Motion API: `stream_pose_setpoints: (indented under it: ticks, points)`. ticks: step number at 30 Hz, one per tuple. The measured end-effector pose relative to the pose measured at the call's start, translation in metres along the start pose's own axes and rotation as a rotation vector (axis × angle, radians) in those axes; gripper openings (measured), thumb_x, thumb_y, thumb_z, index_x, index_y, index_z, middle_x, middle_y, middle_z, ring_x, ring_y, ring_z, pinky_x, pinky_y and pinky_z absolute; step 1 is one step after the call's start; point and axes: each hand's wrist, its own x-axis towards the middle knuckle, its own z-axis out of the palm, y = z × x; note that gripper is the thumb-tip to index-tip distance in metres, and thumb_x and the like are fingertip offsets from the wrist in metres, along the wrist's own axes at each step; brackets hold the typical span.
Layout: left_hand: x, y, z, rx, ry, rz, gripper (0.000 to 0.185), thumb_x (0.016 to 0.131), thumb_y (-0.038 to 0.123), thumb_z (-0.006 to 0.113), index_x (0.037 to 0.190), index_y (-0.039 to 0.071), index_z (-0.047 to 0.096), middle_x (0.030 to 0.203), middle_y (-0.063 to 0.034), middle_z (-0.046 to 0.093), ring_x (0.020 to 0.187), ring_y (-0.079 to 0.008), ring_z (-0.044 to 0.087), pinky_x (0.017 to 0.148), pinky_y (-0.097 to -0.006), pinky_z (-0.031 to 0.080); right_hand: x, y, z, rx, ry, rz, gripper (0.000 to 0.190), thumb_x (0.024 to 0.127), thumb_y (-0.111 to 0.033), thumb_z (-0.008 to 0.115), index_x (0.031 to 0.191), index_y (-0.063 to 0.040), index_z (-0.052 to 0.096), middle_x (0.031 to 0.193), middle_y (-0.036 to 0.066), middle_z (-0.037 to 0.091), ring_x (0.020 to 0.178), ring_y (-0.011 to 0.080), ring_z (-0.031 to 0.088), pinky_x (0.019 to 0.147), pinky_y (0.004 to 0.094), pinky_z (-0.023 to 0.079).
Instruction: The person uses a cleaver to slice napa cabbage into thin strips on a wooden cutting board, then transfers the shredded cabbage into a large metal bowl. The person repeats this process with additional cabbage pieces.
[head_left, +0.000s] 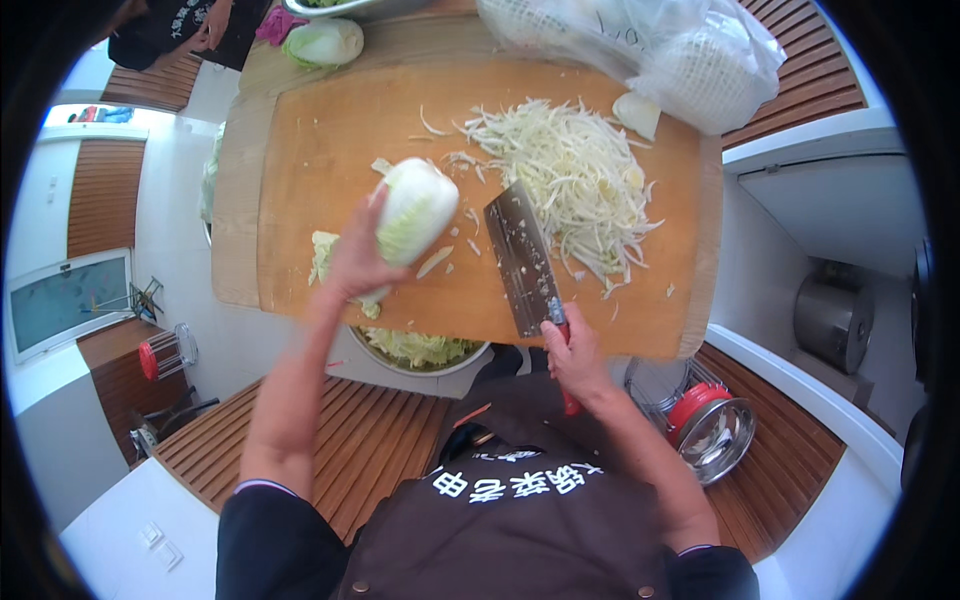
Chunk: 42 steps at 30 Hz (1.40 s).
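My left hand (367, 251) grips a napa cabbage (417, 206) from its left side, over the left half of a wooden cutting board (337, 127). Whether the cabbage rests on the board or is slightly raised, I cannot tell. In my right hand (574, 352) is the red handle of a Chinese cleaver (521, 259). Its broad blade, flecked with cabbage bits, points away from me and lies beside a large heap of shredded cabbage (577, 180). A torn leaf piece (322, 255) lies left of my left hand, and small scraps dot the board between cabbage and cleaver.
Another napa cabbage (326, 42) sits at the far left by a pink cloth (279, 25). A clear plastic bag (697, 67) fills the far right, near a cabbage chunk (637, 114). Below the near edge stands a basin of leaves (420, 349). A co-worker's hands (214, 26) show at upper left.
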Motion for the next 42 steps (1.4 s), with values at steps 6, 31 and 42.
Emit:
stream_pose_setpoints:
  ticks: [6, 31, 42]
  points:
    - [0.032, -0.042, -0.072, -0.236, 0.046, -0.43, 0.108, 0.066, 0.028, 0.087, 0.155, 0.004, 0.031, 0.147, -0.0201, 0.047, 0.134, -0.0307, 0.049, 0.11, -0.0412, 0.043, 0.005, 0.01, 0.004, -0.05, 0.018, -0.136, 0.017, 0.1, -0.016, 0.06, 0.107, -0.002, 0.054, 0.066, 0.013, 0.059, 0.059, 0.0271, 0.063, 0.057, 0.0402, 0.048]
    - [0.016, 0.026, -0.016, -0.144, 0.029, -0.491, 0.073, 0.07, 0.015, 0.091, 0.132, -0.001, 0.055, 0.116, -0.0152, 0.07, 0.104, -0.0261, 0.069, 0.092, -0.04, 0.056, 0.03, -0.088, 0.039, -0.094, -0.013, -0.388, 0.027, 0.097, -0.011, 0.057, 0.119, -0.003, 0.044, 0.087, 0.027, 0.065, 0.08, 0.0496, 0.064, 0.068, 0.0577, 0.049]
    - [0.009, 0.047, 0.005, 0.108, 0.093, -0.499, 0.086, 0.071, 0.019, 0.089, 0.14, -0.005, 0.045, 0.122, -0.027, 0.065, 0.11, -0.042, 0.065, 0.093, -0.0463, 0.053, 0.06, -0.128, 0.048, -0.185, -0.092, -0.425, 0.029, 0.098, -0.01, 0.054, 0.118, 0.006, 0.041, 0.091, 0.032, 0.063, 0.083, 0.0534, 0.063, 0.072, 0.0583, 0.048]
